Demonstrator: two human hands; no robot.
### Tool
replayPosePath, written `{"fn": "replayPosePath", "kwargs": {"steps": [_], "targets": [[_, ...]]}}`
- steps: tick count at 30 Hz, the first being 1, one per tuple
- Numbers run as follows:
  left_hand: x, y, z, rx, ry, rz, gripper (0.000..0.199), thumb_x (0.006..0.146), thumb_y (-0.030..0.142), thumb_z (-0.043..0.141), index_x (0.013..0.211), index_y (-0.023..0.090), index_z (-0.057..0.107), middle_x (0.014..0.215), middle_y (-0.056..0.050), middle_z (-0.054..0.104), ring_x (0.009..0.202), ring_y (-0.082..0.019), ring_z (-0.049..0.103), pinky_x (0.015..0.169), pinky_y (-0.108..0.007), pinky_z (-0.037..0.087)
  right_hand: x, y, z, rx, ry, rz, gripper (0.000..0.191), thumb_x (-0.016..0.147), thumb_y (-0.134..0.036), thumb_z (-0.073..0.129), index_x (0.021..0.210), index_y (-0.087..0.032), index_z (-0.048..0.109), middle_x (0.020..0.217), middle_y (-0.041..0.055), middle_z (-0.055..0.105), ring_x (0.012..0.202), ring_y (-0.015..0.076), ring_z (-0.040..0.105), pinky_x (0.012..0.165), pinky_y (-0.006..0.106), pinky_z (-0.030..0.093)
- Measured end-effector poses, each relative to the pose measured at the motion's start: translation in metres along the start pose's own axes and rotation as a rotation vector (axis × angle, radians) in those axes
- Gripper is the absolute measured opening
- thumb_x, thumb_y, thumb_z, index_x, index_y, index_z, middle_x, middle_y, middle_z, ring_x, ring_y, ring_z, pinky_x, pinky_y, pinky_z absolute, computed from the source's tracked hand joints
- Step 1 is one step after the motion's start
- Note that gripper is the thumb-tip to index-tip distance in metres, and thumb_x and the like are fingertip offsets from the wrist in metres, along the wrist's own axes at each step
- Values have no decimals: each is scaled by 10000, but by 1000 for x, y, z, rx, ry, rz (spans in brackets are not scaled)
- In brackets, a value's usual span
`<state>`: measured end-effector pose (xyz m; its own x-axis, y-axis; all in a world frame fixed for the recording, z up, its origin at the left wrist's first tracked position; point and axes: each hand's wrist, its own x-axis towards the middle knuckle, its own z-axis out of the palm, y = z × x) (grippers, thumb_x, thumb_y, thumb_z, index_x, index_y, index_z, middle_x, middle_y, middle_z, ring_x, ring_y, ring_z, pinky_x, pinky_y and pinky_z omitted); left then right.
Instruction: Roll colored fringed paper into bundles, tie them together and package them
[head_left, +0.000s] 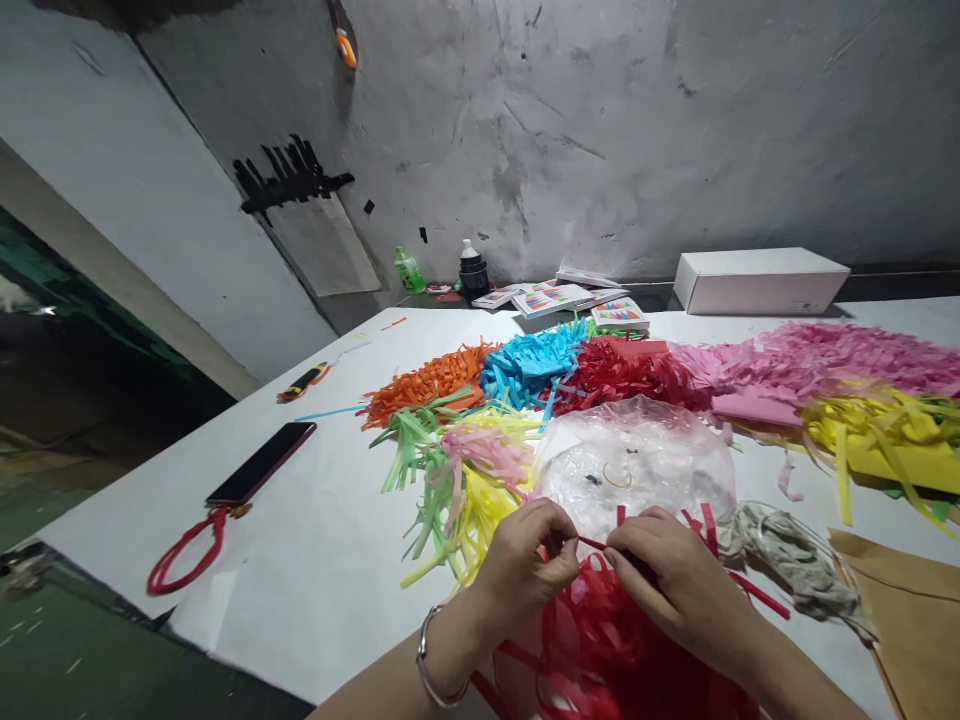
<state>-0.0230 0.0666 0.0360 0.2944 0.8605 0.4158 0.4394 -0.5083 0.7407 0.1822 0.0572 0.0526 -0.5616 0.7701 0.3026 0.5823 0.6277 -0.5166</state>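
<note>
In the head view, the left hand point(529, 550) and the right hand point(667, 565) meet at the near middle of the white table point(330, 570), each pinching a narrow red strip point(592, 543) between thumb and fingers, so that a short length of it spans the gap between them. The loose fringed red paper point(600, 610) lies just below and nearer than both hands, with more red ends showing past the right hand's far side. Just beyond the fingertips is a crumpled clear plastic bag point(637, 460); the tassels point(484, 465) in green, pink and yellow lie left of it, and a bundle of pale cord point(795, 560) lies to the right. The right hand covers part of the red paper, and its curled fingers hide where the strip ends. The near edge cuts off the paper's lower part, and the right edge crops the brown envelope point(911, 590) and the fringed yellow paper point(889, 435). What the small dark marks at the bag are is hard to make out.
</note>
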Motion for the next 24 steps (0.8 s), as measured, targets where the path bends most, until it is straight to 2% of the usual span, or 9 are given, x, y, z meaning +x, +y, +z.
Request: {"fn": "replayPosePath", "kwargs": {"steps": [4,7,9,11,13,16,19,22,24], "targets": [[0,6,-1,-140,-100,-74,99,808,134,611,883,188,647,817,-39,673,676,-141,616,614,-226,485,-1,-1,0,15,12,-11,213,975,-145,436,822,-206,571,741,14,652,708,174,593,666,300,423],[0,8,-1,-218,-128,-98,76,864,187,624,877,180,699,756,-35,687,630,-134,620,604,-230,494,-1,4,6,42,52,-31,189,995,-174,436,891,-212,589,811,25,678,758,182,622,698,314,474],[4,4,-5,-281,43,-135,104,868,202,637,803,168,710,650,-11,650,532,-118,591,539,-224,482,-2,9,4,34,197,-33,145,1007,-239,470,1086,-218,589,1013,64,695,941,211,647,815,350,511],[12,-4,-17,-344,275,-197,112,873,252,658,822,161,699,629,7,626,483,-108,572,487,-217,475,-3,11,-3,6,391,-9,291,1002,-287,511,1285,-218,504,1222,109,635,1144,237,598,947,383,495],[20,-14,-33,-353,459,-221,143,886,303,658,877,161,676,674,11,629,506,-102,570,490,-211,484,-7,7,-13,-18,482,-25,335,997,-267,523,1323,-213,468,1248,116,615,1188,228,578,993,370,478],[29,-23,-57,-313,632,-210,183,886,332,657,952,162,663,766,4,642,569,-92,569,541,-207,503,-18,-10,-17,-22,270,-144,215,989,-193,507,1194,-229,559,1112,72,678,1031,177,646,882,288,521],[29,-25,-69,-249,673,-205,211,855,347,683,948,157,691,761,3,651,573,-97,573,554,-219,507,-37,-23,-1,-141,-37,-233,158,928,-171,556,1038,-231,652,1073,63,722,1003,220,675,921,373,517],[29,-28,-73,-155,647,-215,216,824,345,702,920,153,721,729,-6,667,563,-120,586,551,-244,509,-65,-14,21,-360,-88,-178,152,822,-163,632,960,-197,686,1132,106,728,1091,323,660,1000,528,444],[33,-33,-80,-79,670,-226,215,838,341,672,924,149,717,727,-18,667,588,-146,606,592,-280,530,-89,2,32,-461,-24,-69,226,822,-159,628,1038,-195,681,1167,109,717,1079,314,662,977,520,440]]}}
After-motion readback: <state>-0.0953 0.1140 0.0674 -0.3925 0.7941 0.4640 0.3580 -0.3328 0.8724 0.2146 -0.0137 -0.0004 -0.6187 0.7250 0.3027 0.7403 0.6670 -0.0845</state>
